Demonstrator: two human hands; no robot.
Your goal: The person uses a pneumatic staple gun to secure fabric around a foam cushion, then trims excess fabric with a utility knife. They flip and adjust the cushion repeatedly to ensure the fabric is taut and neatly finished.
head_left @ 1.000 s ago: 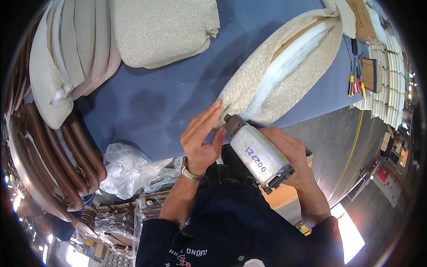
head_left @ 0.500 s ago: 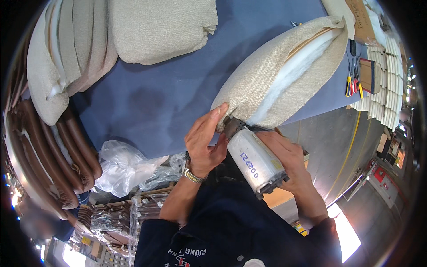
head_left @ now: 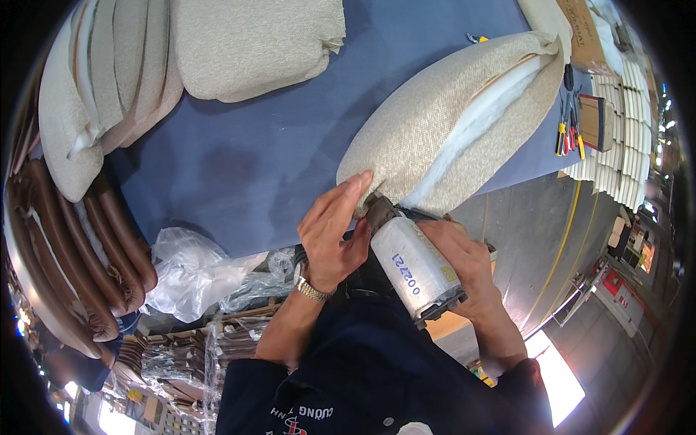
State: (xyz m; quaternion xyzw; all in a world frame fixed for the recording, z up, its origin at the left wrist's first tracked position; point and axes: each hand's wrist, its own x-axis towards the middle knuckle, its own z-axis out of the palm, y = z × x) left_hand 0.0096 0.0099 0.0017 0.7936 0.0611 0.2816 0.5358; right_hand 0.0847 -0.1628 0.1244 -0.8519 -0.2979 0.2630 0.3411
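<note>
A beige woven cushion (head_left: pixel 406 119) lies tilted on the blue table, its cover split along one side so white filling (head_left: pixel 471 127) shows. My right hand (head_left: pixel 467 261) is wrapped round a silver staple gun (head_left: pixel 413 264) with black ends. The gun's dark nose presses at the cushion's near corner. My left hand (head_left: pixel 333 235), with a metal watch on the wrist, holds the fabric at that same corner, fingers on the cover and thumb beside the gun's nose. Part of the right hand's grip is hidden behind the gun body.
More beige cushions (head_left: pixel 254 51) lie at the far left of the blue table (head_left: pixel 225 167). Brown padded pieces (head_left: pixel 61 246) are stacked at the left edge, beside clear plastic wrap (head_left: pixel 188 275). Pliers and screwdrivers (head_left: pixel 569 130) lie at the right, near stacked cream pieces (head_left: pixel 612 138).
The whole view has shifted slightly, so the table and cushions sit a little further left. Both hands and the staple gun stay at the cushion corner.
</note>
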